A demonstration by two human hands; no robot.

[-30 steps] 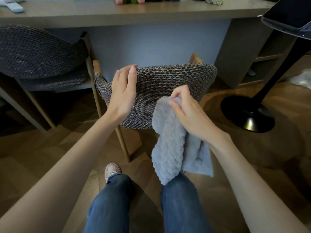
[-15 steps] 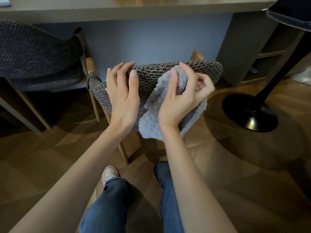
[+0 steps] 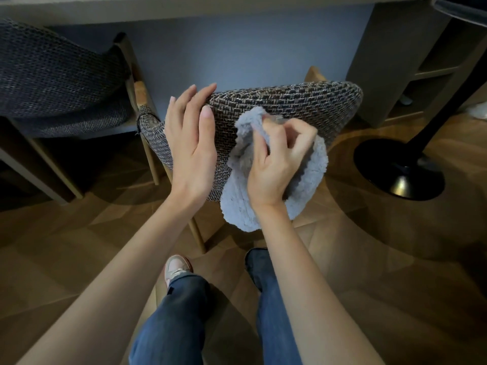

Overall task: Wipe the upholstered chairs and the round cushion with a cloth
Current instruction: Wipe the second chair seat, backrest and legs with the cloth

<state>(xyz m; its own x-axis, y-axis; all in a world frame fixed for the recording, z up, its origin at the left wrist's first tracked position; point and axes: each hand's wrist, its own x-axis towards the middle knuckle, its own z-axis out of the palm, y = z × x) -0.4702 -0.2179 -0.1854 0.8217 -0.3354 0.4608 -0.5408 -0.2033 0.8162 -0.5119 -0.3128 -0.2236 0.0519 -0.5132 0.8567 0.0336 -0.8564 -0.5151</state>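
A chair with a brown-and-black woven backrest (image 3: 297, 104) stands right in front of me, its back toward me. My left hand (image 3: 192, 143) rests flat on the left part of that backrest with straight fingers. My right hand (image 3: 279, 164) grips a fluffy light-grey cloth (image 3: 308, 183) with curled fingers and holds it against the back of the backrest. The cloth hangs down below the backrest's lower edge. A second upholstered chair (image 3: 52, 80) in darker grey weave stands at the left. No round cushion is visible.
A long desk (image 3: 184, 9) runs across the top, with a grey panel under it. A black round stand base (image 3: 400, 169) sits on the wooden floor at the right, beside an open shelf unit (image 3: 421, 72). My legs and a shoe (image 3: 176, 270) are below.
My right hand has brought the cloth down from the top edge of the backrest to its middle and curled tighter around it. My left hand has shifted only slightly.
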